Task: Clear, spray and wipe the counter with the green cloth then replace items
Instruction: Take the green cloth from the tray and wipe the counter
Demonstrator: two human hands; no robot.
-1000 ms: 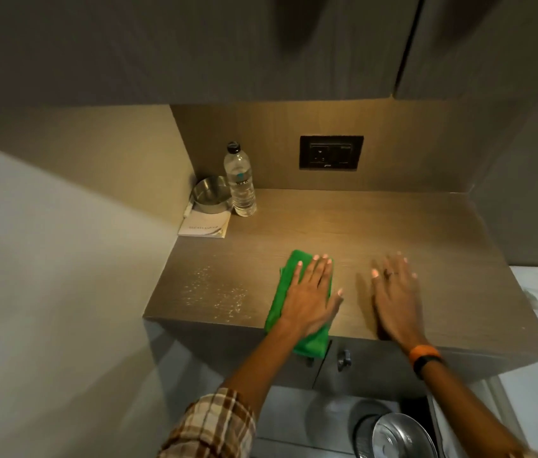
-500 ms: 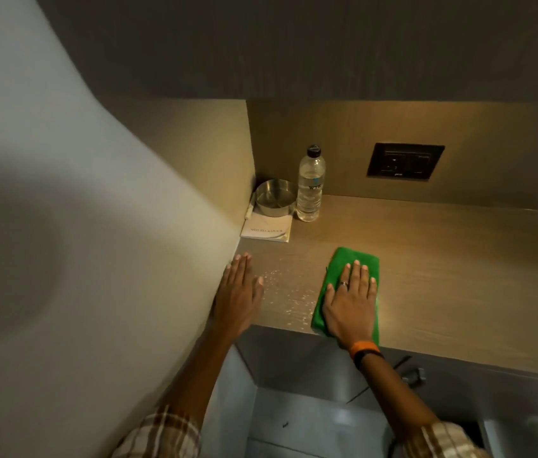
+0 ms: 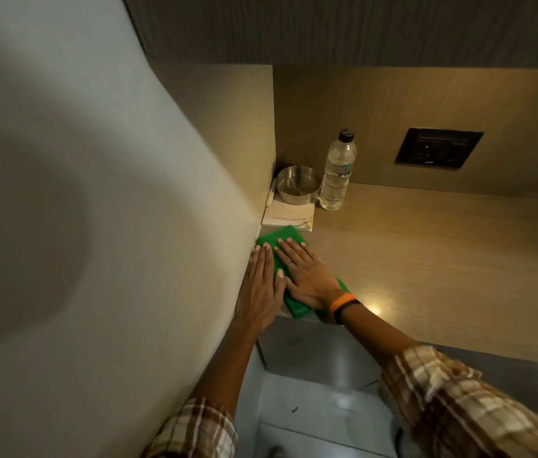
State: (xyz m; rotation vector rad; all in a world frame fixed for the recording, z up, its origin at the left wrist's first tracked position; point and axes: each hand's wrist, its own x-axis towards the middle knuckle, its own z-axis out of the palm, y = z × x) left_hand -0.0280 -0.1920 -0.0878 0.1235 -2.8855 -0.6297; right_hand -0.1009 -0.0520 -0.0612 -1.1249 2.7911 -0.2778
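Observation:
The green cloth (image 3: 282, 234) lies flat on the wooden counter (image 3: 442, 259), in its front left corner against the side wall. My right hand (image 3: 307, 276), with a ring and an orange wristband, presses flat on the cloth with fingers spread. My left hand (image 3: 261, 289) lies flat right beside it along the wall, touching the cloth's left edge and holding nothing. Most of the cloth is hidden under the two hands.
In the back left corner stand a clear water bottle (image 3: 337, 180) and a steel bowl (image 3: 297, 190), with a white printed card (image 3: 289, 216) and a pen (image 3: 270, 196) just beyond the cloth. A black socket plate (image 3: 439, 148) sits on the back panel. Cabinets hang overhead.
My right hand slid the cloth left into the corner by the wall, over the patch of white specks. My left hand now lies right next to it. The view swung left.

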